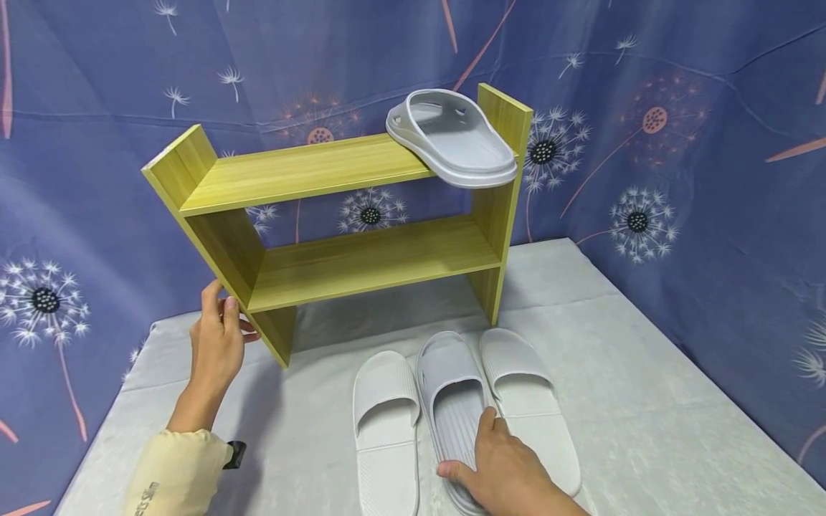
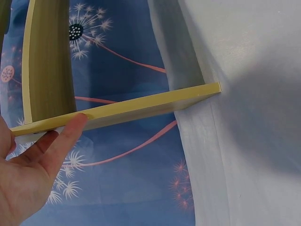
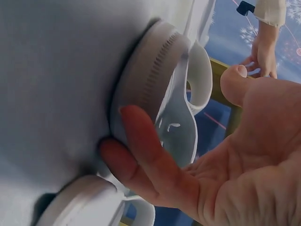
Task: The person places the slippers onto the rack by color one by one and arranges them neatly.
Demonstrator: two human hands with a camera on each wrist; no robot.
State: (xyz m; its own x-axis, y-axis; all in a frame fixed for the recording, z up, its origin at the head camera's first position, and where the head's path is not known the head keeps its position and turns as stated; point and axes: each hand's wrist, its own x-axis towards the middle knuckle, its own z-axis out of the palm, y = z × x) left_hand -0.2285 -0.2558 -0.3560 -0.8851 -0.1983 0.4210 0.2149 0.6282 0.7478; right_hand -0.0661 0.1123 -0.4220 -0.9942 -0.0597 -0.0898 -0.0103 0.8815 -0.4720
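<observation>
My left hand (image 1: 216,344) is at the yellow wooden two-tier rack (image 1: 361,265). Its fingertips touch the front edge and outer face of the left side panel (image 2: 155,104). My right hand (image 1: 510,459) is over the heel end of a grey clog (image 1: 452,358) on the floor cloth. In the right wrist view its fingers (image 3: 146,141) lie along the clog's sole side (image 3: 150,70), while the thumb stands apart above. A matching grey clog (image 1: 458,143) sits at the right end of the top shelf, its heel jutting over the front edge.
White slippers lie on either side of the floor clog, one on the left (image 1: 387,437) and one on the right (image 1: 535,423). A pale grey cloth (image 1: 658,401) covers the surface. Blue dandelion-print curtains (image 1: 710,179) hang behind the rack and along the right.
</observation>
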